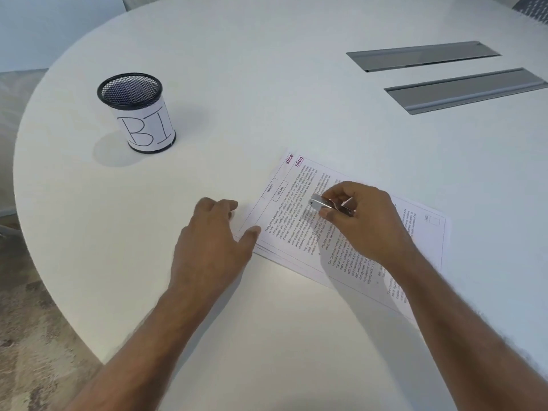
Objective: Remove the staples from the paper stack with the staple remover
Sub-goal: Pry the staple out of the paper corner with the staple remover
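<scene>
A stack of printed paper sheets (296, 203) lies slanted on the white table, its top sheets slightly fanned near the "slice" logos. My right hand (364, 221) hovers over the middle of the stack, fingers closed around a metal staple remover (321, 204) whose jaws point left. My left hand (213, 241) rests at the stack's left edge, fingers spread, thumb touching the paper's corner. No staple is visible; any would be too small or hidden under the hands.
A black mesh pen cup (136, 111) wrapped with a paper label reading "BI" stands at the back left. Two grey cable-slot covers (444, 75) are set into the table (267, 84) at the far right. Carpeted floor shows beyond the table's left edge.
</scene>
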### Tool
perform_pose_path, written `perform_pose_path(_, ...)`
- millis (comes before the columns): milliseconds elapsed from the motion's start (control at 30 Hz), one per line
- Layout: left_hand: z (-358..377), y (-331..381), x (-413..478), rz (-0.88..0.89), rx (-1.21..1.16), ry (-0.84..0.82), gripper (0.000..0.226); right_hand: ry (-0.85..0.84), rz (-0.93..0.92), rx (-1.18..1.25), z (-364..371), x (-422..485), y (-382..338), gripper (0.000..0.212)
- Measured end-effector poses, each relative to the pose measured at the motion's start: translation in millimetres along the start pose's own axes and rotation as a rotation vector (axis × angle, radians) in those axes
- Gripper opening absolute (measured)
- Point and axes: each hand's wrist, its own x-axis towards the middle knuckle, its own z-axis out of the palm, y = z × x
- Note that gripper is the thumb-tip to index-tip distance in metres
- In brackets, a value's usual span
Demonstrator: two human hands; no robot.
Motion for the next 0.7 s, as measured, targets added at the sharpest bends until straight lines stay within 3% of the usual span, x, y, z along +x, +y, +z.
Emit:
perform_pose_path(200,10.7,-4.4,12.4,0.273,0.02,0.072,0.031,0.168,-0.081,-0.084,-0.8,0.3,12.2,0.017)
perform_pose_path(400,20.6,-13.4,13.1,0.295,0.066,0.045,0.033,0.188,-0.187,-0.33,1.3,4.1,12.2,0.017)
perform_pose_path(533,21.0,-12.5,13.7,0.307,0.066,0.044,0.035,0.23,-0.202,-0.392,4.0,0.3,14.4,0.024)
perform_pose_path(633,21.4,-13.6,12.8,0.31,0.066,0.055,0.034,0.307,-0.361,-0.338,13.9,-11.5,4.0,0.025)
perform_pose_path(700,21.9,-14.2,12.9,0.307,0.067,0.059,0.034,0.153,-0.492,-0.295,27.3,-20.9,-6.4,0.03)
